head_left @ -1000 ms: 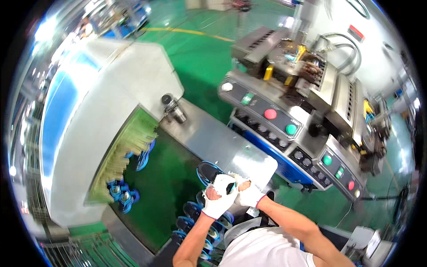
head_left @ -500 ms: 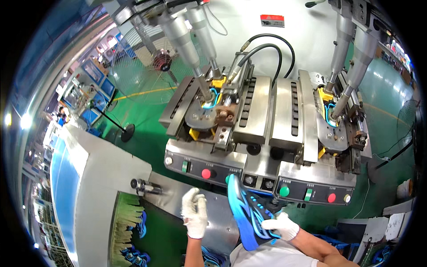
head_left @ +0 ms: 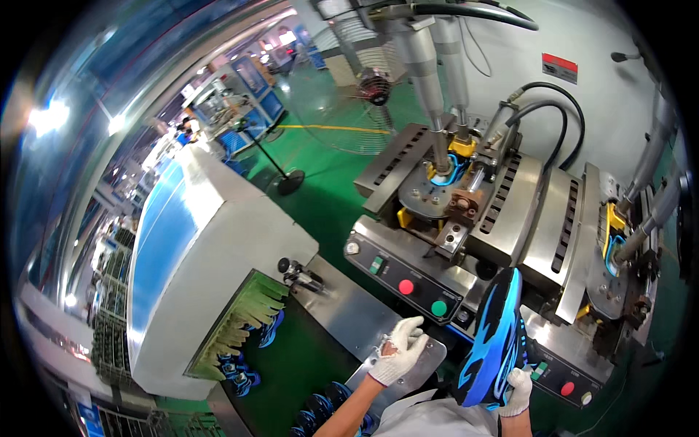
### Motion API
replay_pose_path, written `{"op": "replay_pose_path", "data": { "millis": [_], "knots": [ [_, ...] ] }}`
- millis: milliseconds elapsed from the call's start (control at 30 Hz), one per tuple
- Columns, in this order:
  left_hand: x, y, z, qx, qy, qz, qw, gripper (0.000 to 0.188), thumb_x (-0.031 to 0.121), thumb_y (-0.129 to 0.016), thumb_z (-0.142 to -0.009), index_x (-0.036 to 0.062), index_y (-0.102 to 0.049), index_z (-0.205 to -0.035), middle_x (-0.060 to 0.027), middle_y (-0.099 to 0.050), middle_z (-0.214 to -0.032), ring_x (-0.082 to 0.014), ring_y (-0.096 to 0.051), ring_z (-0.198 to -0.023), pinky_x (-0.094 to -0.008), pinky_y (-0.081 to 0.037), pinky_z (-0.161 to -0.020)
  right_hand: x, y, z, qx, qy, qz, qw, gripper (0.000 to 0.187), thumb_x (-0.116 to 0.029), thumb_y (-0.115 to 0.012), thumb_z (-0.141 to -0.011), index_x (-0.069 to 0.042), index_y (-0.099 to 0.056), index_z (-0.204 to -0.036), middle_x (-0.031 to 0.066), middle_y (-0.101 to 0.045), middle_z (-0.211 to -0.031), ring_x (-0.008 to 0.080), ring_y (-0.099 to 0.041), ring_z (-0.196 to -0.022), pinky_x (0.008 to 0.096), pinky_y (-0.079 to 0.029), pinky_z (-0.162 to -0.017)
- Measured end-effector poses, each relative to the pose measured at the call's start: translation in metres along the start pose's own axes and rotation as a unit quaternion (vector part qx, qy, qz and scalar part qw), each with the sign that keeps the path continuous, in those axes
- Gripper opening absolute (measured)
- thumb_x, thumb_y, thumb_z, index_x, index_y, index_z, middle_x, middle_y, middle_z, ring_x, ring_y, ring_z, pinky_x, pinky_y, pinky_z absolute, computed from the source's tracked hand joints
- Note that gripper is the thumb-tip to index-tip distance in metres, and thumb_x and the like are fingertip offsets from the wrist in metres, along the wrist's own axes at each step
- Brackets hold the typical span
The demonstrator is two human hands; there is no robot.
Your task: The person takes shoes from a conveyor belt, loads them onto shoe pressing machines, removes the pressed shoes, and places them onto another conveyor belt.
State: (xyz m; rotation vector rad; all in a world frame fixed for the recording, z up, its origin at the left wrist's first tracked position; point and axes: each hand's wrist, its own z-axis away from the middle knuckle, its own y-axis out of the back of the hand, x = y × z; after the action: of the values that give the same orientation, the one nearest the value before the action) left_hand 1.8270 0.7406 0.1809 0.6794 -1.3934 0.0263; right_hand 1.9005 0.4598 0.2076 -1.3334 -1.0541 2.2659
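A blue and black sports shoe (head_left: 489,348) is held up at the lower right with its toe pointing up and its patterned sole showing. My right hand (head_left: 518,392), in a white knit glove, is closed on its heel end. My left hand (head_left: 400,349), gloved too, is over the steel shelf (head_left: 349,318) with nothing in it, its fingers loosely bent and apart. A tear at that glove's wrist shows some skin. Beyond the shoe stands a two-station press whose control panel (head_left: 397,277) carries red and green buttons.
On the left, a grey machine housing (head_left: 240,218) has a green fringed curtain (head_left: 244,320) over its opening. Blue and black shoes (head_left: 239,373) lie on the green belt (head_left: 291,357), and more shoes (head_left: 320,409) sit nearer me. Behind stands a floor fan (head_left: 373,87).
My view has swung left, so the press now sits farther right. The shoe has turned to show more of its sole, still in my right hand. My left hand stays empty.
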Motion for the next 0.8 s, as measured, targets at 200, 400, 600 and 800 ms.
{"op": "replay_pose_path", "data": {
  "millis": [200, 400, 600, 800],
  "knots": [
    [-0.023, 0.035, 0.020, 0.001, 0.004, -0.026, 1.000, 0.045, 0.011, -0.067, -0.095, -0.0008, -0.054, -0.137, -0.0166, -0.054, -0.134, -0.0249, -0.067, -0.111, -0.0343, -0.056, -0.092, 0.037, 0.010, -0.002, 0.040, -0.020, -0.054, 0.998, 0.063, -0.009, -0.065, -0.084, -0.008, -0.042, -0.142, 0.0101, -0.064, -0.113, 0.0249, -0.068, -0.099, 0.0465, -0.061, -0.088],
    [-0.032, 0.062, 0.012, 0.039, 0.035, -0.028, 0.998, 0.044, 0.007, -0.066, -0.095, -0.0017, -0.055, -0.136, -0.0164, -0.065, -0.127, -0.0248, -0.066, -0.114, -0.0355, -0.054, -0.098, 0.029, -0.025, 0.004, 0.029, -0.046, -0.020, 0.998, 0.060, -0.003, -0.067, -0.081, 0.000, -0.046, -0.137, 0.0133, -0.068, -0.108, 0.0241, -0.070, -0.094, 0.0417, -0.061, -0.084],
    [-0.002, 0.080, -0.043, 0.082, -0.152, -0.069, 0.983, 0.044, 0.007, -0.069, -0.092, -0.0005, -0.058, -0.134, -0.0206, -0.063, -0.128, -0.0327, -0.064, -0.118, -0.0394, -0.055, -0.097, 0.011, -0.067, -0.008, -0.029, -0.049, -0.011, 0.998, 0.072, -0.002, -0.070, -0.079, -0.002, -0.046, -0.147, 0.0142, -0.068, -0.120, 0.0247, -0.071, -0.099, 0.0408, -0.062, -0.084],
    [0.059, 0.074, -0.152, 0.047, -0.263, -0.194, 0.944, 0.045, 0.013, -0.068, -0.094, -0.0031, -0.058, -0.134, -0.0213, -0.062, -0.135, -0.0354, -0.061, -0.123, -0.0413, -0.048, -0.106, -0.001, -0.064, -0.015, 0.013, -0.013, -0.004, 1.000, 0.066, 0.005, -0.065, -0.081, 0.001, -0.046, -0.144, 0.0137, -0.070, -0.104, 0.0200, -0.070, -0.077, 0.0367, -0.062, -0.069]
  ]
}}
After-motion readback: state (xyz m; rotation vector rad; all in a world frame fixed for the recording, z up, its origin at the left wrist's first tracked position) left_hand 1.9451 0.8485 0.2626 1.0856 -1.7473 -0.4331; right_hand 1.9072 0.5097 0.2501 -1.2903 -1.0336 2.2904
